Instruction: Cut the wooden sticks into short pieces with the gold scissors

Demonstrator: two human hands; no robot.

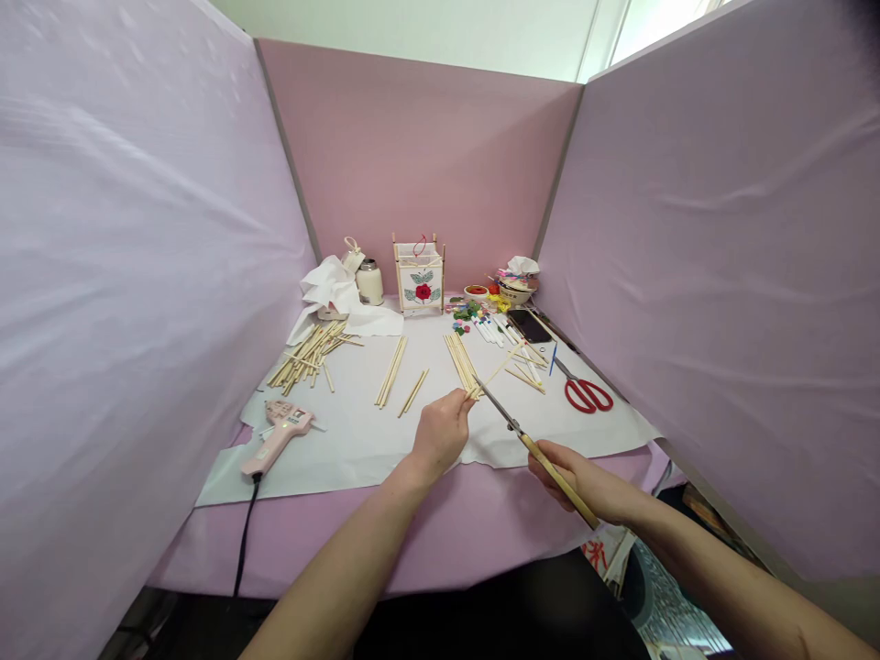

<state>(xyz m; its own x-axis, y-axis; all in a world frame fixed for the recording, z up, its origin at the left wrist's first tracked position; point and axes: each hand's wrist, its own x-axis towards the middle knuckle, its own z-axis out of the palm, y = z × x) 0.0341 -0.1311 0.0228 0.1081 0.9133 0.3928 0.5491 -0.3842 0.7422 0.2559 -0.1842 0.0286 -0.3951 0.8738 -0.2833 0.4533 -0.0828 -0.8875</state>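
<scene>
Head cam: your left hand [440, 435] pinches a thin stick [500, 367] near one end, and your right hand [574, 478] grips a long cutter w/ a wood handle [550, 469], its metal end [499, 405] up against the stick. Hands are apart, each clamped on its own thing, w/ only the stick and tool meeting between them. Pinching that close prob keeps the stick from wobbling. It sits just over a bundle of sticks [459, 362] on a white paper sheet [357, 449], w/ a bigger pile [306, 356] off left. Glue gun [279, 435] lies left, within easy reach, its cord [242, 541] hanging off the pink table [412, 550]. Red scissors [589, 394] and a phone [529, 325] sit right, and a paper lantern [419, 275] stands at the back, prob out of the way.
</scene>
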